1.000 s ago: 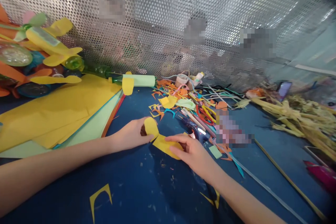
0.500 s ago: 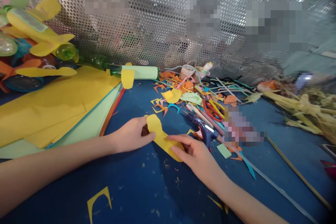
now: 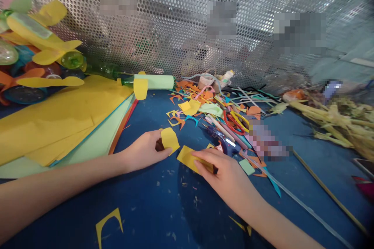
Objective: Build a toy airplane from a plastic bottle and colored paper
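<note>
Over the blue table (image 3: 140,198), my left hand (image 3: 146,149) pinches a small yellow paper piece (image 3: 170,140) with a rounded upper end. My right hand (image 3: 223,169) pinches a second yellow paper piece (image 3: 188,158) with a straight left edge between thumb and fingers. A narrow gap of table shows between the two pieces. Part of the right piece is hidden behind my fingers. Just beyond my right hand lies a dark blue glue gun (image 3: 222,138).
Stacked coloured sheets (image 3: 73,113) lie at left, below decorated plastic bottles (image 3: 35,42). A paper-wrapped green bottle (image 3: 154,81) lies near the perforated metal screen (image 3: 175,23). Paper scraps (image 3: 189,105) and red-handled scissors (image 3: 230,122) are further back. A thin stick (image 3: 327,188) and dried husks (image 3: 330,113) lie at right.
The yellow paper, seen as one long shape before, now shows as two separate pieces, one in each hand. My right hand has shifted slightly right.
</note>
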`<state>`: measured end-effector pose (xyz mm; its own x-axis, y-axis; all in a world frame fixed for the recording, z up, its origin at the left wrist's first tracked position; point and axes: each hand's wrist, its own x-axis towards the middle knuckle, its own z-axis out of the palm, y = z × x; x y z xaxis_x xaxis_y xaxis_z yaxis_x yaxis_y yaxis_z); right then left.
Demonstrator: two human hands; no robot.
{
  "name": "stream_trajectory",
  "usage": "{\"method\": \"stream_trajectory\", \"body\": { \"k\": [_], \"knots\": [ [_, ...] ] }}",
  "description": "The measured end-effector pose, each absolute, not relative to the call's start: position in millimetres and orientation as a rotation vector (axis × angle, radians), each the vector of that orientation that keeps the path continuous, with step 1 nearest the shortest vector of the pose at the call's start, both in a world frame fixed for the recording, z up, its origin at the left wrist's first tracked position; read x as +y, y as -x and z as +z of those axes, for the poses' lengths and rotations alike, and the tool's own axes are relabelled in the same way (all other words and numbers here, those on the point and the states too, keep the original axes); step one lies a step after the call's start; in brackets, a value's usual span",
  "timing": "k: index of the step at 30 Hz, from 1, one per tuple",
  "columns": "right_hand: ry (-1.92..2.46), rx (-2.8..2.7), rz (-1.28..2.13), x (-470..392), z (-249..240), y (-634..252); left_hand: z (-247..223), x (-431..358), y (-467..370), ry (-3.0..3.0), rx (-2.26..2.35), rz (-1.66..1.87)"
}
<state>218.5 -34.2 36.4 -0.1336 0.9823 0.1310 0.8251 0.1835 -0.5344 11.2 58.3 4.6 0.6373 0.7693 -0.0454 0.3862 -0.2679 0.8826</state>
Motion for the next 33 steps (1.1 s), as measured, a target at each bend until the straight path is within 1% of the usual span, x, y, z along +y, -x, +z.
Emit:
{"method": "stream_trajectory", "body": {
  "k": [2,4,5,7,10,16,19,24,28,33],
  "knots": [
    [1.8,-2.067,0.16,-32,42,-229,5,57,-11,-1.85,0.934,0.527],
    [2.027,-2.046,-0.176,-29,47,-243,6,56,-11,-1.846,0.967,0.562],
    [2.194,-2.039,-0.267,-26,49,-250,7,56,-10,-1.852,0.983,0.578],
    [2.531,-2.008,-0.293,-21,50,-263,7,56,-10,-1.868,1.004,0.604],
    [2.703,-2.03,-0.137,-17,49,-274,6,58,-10,-1.902,1.015,0.618],
    [2.459,-2.011,0.128,-29,44,-276,3,62,-10,-1.922,1.019,0.598],
    [2.356,-1.792,0.287,-37,37,-275,2,63,-10,-1.957,1.017,0.586],
    [2.157,-1.358,0.658,-49,23,-277,1,62,-9,-1.958,1.053,0.546],
    [1.922,-1.057,0.721,-59,17,-276,6,61,-10,-1.973,1.032,0.55],
    [1.676,-0.621,0.959,-70,22,-258,8,60,-9,-1.989,1.022,0.561]
  ]
}}
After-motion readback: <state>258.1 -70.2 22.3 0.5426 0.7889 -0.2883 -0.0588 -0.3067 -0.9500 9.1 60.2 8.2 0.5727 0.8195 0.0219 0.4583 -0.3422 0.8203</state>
